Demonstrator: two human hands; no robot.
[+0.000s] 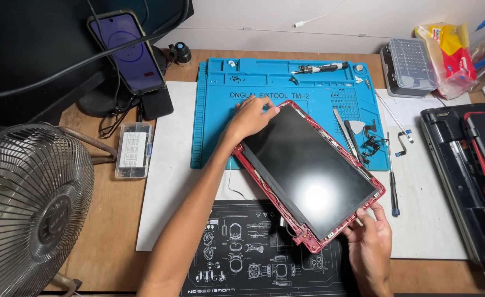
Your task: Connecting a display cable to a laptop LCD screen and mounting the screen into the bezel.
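Spanning both hands' fingers [269,108]: screen panel [308,170]

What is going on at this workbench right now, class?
A person holds a red-framed laptop screen panel with both bare hands. The left hand grips its far corner over the blue repair mat; the right hand grips the near corner. The panel lies tilted across the blue mat and a black mat. A screwdriver lies beside it.
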